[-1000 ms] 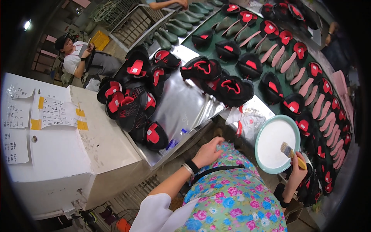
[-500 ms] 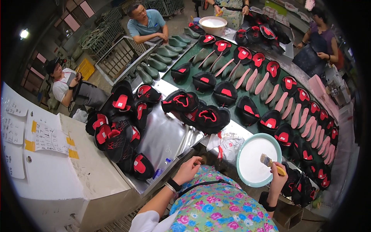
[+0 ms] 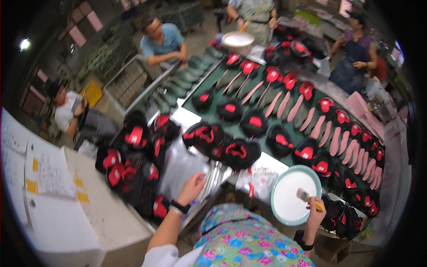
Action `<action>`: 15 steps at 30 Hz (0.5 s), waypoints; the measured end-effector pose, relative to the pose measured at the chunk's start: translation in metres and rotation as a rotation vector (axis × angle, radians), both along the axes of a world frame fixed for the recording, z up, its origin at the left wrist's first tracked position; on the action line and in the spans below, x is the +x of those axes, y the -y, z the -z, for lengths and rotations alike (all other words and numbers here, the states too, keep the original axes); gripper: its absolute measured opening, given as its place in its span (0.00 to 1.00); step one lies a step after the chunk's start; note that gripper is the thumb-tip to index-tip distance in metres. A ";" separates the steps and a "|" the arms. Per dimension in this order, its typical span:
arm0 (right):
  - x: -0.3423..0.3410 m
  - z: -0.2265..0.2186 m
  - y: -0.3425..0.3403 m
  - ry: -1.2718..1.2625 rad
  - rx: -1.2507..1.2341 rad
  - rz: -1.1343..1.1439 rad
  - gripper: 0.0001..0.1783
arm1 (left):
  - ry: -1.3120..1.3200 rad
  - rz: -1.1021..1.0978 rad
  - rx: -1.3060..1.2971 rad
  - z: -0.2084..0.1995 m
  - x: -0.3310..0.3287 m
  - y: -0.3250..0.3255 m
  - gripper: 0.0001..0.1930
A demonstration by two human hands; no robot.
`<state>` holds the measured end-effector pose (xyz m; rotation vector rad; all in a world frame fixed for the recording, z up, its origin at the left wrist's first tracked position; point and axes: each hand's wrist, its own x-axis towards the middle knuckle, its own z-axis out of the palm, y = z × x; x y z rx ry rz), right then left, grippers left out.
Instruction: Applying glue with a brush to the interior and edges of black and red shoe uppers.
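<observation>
My right hand [image 3: 316, 211] is closed around the yellow handle of a paintbrush [image 3: 304, 195]. Its bristles are over a pale turquoise basin [image 3: 274, 184] holding white liquid; whether they touch the liquid I cannot tell. Over the shiny metal tabletop [image 3: 174, 163] reaches my left hand [image 3: 192, 188], empty, with its fingers loosely bent and apart. Just beyond that hand lie black and red shoe uppers [image 3: 240, 152] at the near edge of the green work surface [image 3: 209, 116]. A heap of similar uppers [image 3: 116, 173] stands to the left of the hand.
Pink insoles [image 3: 335, 142] and more uppers run in rows toward the right. Green shoe lasts [image 3: 167, 91] line the far left edge. A white board with papers [image 3: 49, 164] is at left. Several people stand around, one beside another white basin [image 3: 238, 41].
My left hand has moved left and forward over the metal tabletop. The brush stays in my right hand above the basin. The view has shifted slightly and is blurred.
</observation>
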<state>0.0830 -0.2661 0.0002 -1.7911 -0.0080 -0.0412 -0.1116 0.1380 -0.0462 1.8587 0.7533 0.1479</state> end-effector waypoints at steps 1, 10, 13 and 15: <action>0.001 0.000 -0.005 -0.013 -0.021 0.022 0.10 | -0.020 -0.016 0.057 0.011 -0.004 -0.010 0.16; -0.004 -0.026 -0.050 -0.006 0.054 0.051 0.07 | -0.240 -0.593 0.624 0.128 -0.061 -0.167 0.33; -0.007 -0.027 -0.049 0.014 0.020 0.112 0.07 | -0.416 -0.750 0.561 0.118 -0.046 -0.188 0.38; -0.005 -0.028 -0.055 0.009 0.039 0.152 0.07 | -0.405 -0.840 0.617 0.134 -0.063 -0.205 0.39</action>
